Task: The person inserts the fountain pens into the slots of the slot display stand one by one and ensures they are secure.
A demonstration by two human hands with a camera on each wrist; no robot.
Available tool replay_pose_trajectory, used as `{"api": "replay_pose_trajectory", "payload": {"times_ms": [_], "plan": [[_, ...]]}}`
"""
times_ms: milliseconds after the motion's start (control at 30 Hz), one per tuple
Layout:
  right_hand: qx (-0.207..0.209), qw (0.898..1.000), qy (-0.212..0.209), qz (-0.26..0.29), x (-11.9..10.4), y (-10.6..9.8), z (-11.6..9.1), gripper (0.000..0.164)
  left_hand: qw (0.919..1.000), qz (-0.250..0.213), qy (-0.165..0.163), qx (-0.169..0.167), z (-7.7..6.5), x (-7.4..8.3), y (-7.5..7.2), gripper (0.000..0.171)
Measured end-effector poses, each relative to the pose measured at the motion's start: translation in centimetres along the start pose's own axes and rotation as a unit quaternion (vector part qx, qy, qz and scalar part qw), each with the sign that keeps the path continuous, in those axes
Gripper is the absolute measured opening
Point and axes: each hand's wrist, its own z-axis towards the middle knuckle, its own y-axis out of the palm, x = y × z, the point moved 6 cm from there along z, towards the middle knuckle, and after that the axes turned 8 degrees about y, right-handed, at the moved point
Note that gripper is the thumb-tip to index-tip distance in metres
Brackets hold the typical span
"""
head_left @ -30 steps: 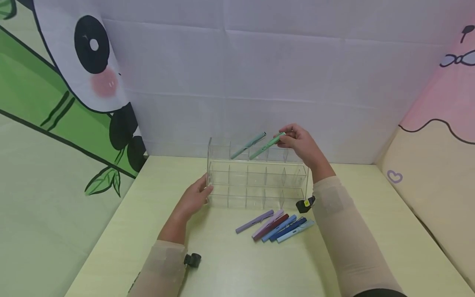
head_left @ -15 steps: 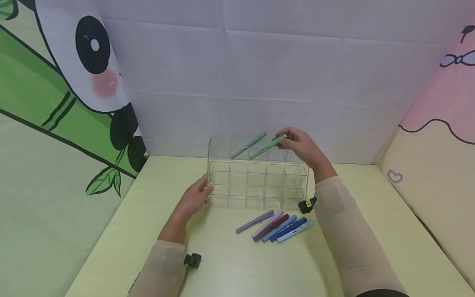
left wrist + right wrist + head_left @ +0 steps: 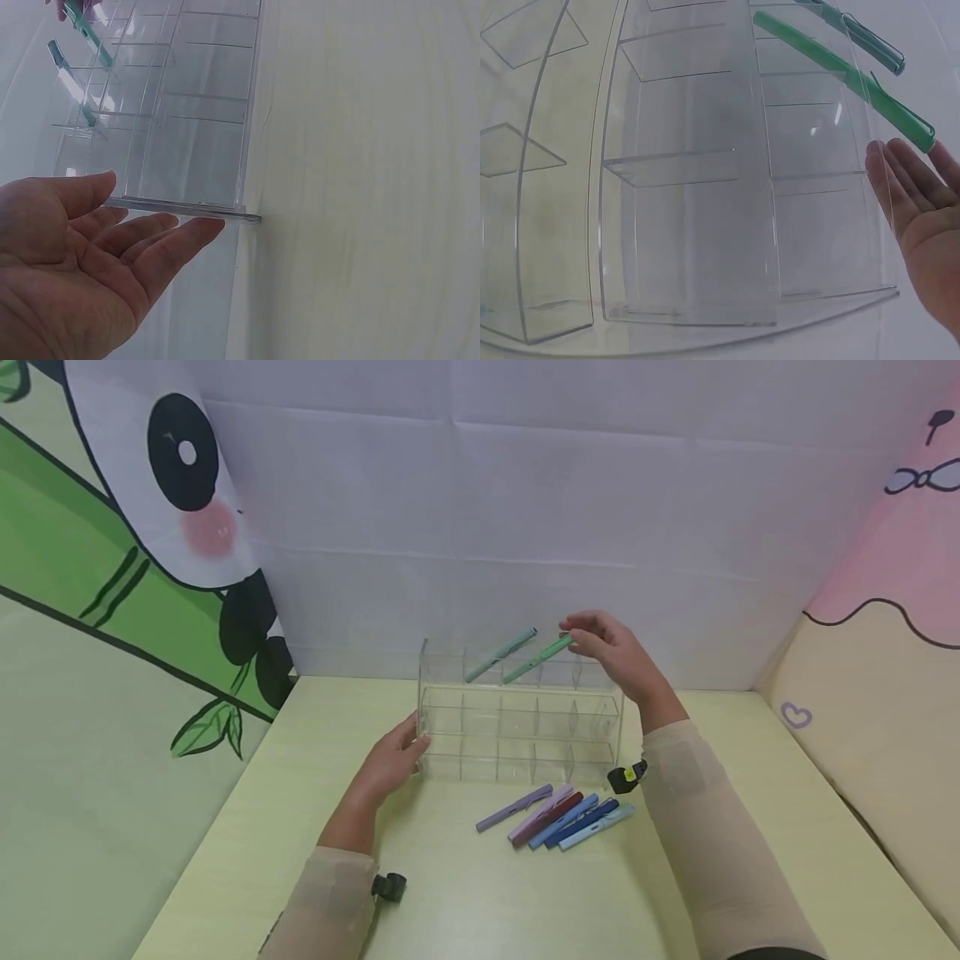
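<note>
A clear tiered acrylic stand (image 3: 517, 722) with small compartments stands on the table. My left hand (image 3: 390, 756) is at its left side; in the left wrist view the extended fingers (image 3: 176, 255) rest along the side panel and the thumb lies by its edge. In the top tier a green pen (image 3: 536, 660) leans up to the right, next to a teal pen (image 3: 501, 656) at a similar slant. My right hand (image 3: 611, 652) is at the green pen's upper end; in the right wrist view its fingers (image 3: 889, 184) are spread loosely beside that end, the thumb largely hidden.
In front of the stand, several pens lie in a slanted row: a purple pen (image 3: 513, 808), a lilac pen (image 3: 542, 812), a dark red pen (image 3: 547, 820), blue ones and a light blue pen (image 3: 596, 827). A white cloth backdrop (image 3: 487, 527) hangs close behind.
My right hand has drawn slightly back and its fingers have loosened from the green pen, which stays leaning in the top tier. The left hand has kept its place.
</note>
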Motion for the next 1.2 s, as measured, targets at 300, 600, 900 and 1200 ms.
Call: {"api": "replay_pose_trajectory", "payload": {"times_ms": [300, 600, 900, 1200], "plan": [[0.060, 0.998, -0.030, 0.003, -0.4, -2.0, -3.4, 0.056, 1.0000, -0.002, 0.001, -0.002, 0.0, 0.2, 0.0, 0.061], [0.108, 0.989, -0.045, -0.086, 0.1, -3.0, -8.6, 0.058, 1.0000, -0.004, -0.006, -0.001, 0.2, -0.1, 0.2, 0.062], [0.078, 0.979, 0.031, -0.186, 2.1, -2.1, -12.5, 0.063, 1.0000, -0.004, -0.004, -0.002, 0.0, -0.2, 0.1, 0.065], [-0.009, 0.967, 0.079, -0.244, 3.0, -0.6, -14.9, 0.064, 1.0000, -0.007, 0.001, -0.005, -0.1, 0.2, 0.1, 0.064]]}}
